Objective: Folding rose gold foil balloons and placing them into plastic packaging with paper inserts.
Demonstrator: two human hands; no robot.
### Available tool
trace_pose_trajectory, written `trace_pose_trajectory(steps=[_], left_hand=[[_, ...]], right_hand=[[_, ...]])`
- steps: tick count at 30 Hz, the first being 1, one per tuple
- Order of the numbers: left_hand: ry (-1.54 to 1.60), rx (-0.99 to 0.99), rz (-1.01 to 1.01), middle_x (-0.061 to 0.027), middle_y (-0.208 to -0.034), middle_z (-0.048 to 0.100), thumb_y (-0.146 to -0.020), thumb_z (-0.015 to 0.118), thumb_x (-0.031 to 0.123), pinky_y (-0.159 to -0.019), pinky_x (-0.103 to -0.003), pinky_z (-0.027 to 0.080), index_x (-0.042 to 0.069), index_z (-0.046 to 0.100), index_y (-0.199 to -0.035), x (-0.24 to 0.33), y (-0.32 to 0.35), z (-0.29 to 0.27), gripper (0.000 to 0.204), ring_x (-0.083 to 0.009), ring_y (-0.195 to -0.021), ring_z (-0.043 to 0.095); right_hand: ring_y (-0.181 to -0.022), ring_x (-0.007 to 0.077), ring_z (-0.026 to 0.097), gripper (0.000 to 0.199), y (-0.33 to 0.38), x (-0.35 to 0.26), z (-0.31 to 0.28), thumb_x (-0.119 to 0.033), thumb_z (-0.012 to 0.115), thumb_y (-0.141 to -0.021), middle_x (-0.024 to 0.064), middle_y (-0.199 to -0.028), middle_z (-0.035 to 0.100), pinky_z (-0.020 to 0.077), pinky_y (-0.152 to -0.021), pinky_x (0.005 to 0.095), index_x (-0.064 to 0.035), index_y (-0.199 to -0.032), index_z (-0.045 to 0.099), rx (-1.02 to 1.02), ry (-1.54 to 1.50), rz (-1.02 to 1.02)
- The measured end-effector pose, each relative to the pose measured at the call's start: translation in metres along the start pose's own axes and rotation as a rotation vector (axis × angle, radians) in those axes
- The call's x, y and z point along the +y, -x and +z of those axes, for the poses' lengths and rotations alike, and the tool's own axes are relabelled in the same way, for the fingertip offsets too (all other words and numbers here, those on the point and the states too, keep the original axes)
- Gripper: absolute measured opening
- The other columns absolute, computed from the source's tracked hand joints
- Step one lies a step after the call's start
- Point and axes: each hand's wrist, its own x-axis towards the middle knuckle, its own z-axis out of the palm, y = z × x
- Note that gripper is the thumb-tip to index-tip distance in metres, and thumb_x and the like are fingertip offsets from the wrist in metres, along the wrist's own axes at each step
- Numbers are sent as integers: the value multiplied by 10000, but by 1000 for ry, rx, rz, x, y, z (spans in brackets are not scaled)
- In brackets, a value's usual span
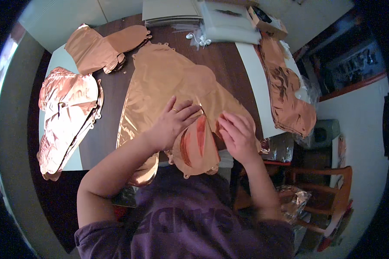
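A large flat rose-gold foil balloon (168,82) lies spread across the table in front of me, with small tabs along its edge. Its near end is folded, and reddish reflections show on that part. My left hand (170,123), a ring on one finger, rests on the foil left of the fold with its fingers stretched out. On the other side of the fold, my right hand (238,136) has its thumb and fingers closed on the foil's edge. The fingertips of the right hand are partly hidden by the foil.
More flat foil balloons lie at the far left (103,47), the near left (67,116) and the right (287,86) of the dark table (220,58). At the back are clear plastic bags (227,23) and an open box (268,23). A wooden chair (317,190) stands at right.
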Motion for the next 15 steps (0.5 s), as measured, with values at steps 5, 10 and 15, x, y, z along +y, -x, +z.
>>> trace_pose_trajectory(steps=[5,10,15], left_hand=[[-27,-5,-2,-72,-1463,410,-797,565,203,-1154,-584,161,119,486,-1391,-2,2,6,605,-290,-1395,317],[-22,19,-5,-71,-1456,419,-808,552,178,-1155,-581,159,122,496,-1383,-1,1,4,581,-291,-1387,331],[-48,22,-17,-70,-1445,432,-799,569,190,-1158,-575,159,121,494,-1387,0,0,1,597,-292,-1383,338]], right_hand=[[-1245,322,461,447,2,-2,17,-257,674,-835,131,-1320,535,308,-1090,528,-66,-1232,599,-164,232,-131],[-1258,342,454,487,0,-5,14,-248,661,-850,148,-1364,501,302,-1093,520,-66,-1291,566,-201,235,-120],[-1301,357,407,619,-1,-4,15,-301,682,-824,166,-1418,440,269,-1109,544,-78,-1367,488,-261,238,-78]])
